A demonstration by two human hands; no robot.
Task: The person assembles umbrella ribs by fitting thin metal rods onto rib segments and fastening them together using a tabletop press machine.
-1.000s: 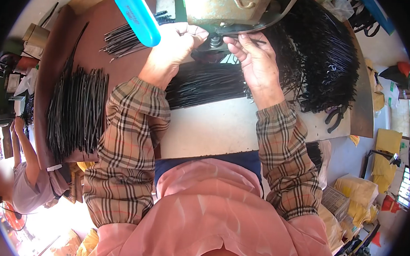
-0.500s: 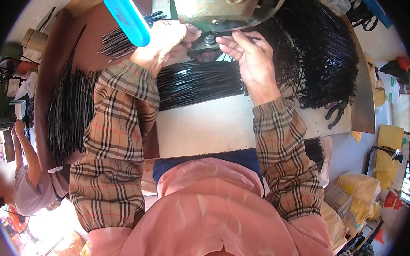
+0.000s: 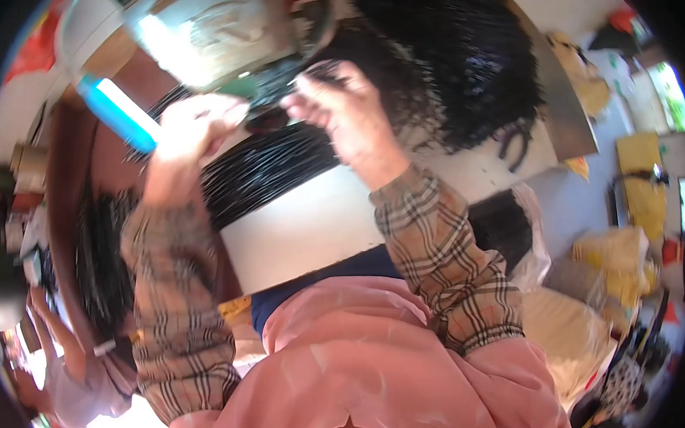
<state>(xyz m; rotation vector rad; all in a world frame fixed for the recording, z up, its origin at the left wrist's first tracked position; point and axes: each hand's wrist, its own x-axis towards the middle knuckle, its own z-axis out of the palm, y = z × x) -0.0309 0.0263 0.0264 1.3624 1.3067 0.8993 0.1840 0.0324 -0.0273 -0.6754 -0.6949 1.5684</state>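
Note:
My left hand (image 3: 199, 127) is at the front of a metal machine (image 3: 221, 26), blurred, with its fingers drawn together; what they hold, if anything, does not show. To the right of it, my right hand (image 3: 349, 112) pinches a thin black strip near the machine's dark lower part. Just below both hands lies a bundle of thin black strips (image 3: 271, 170) on a pale board (image 3: 302, 227). A light blue plastic piece (image 3: 121, 114) stands out from the machine beside my left hand.
More black strips are heaped at the right (image 3: 461, 64), and another bundle (image 3: 105, 254) hangs at the left. Dark-handled pliers (image 3: 513, 146) lie on the right side of the table. Yellow sacks (image 3: 638, 185) stand farther right. Another person (image 3: 86, 371) is at the lower left.
The view has turned and shifted, so the machine and table appear tilted and farther left. My hands remain by the machine, and my right hand's fingers are more curled.

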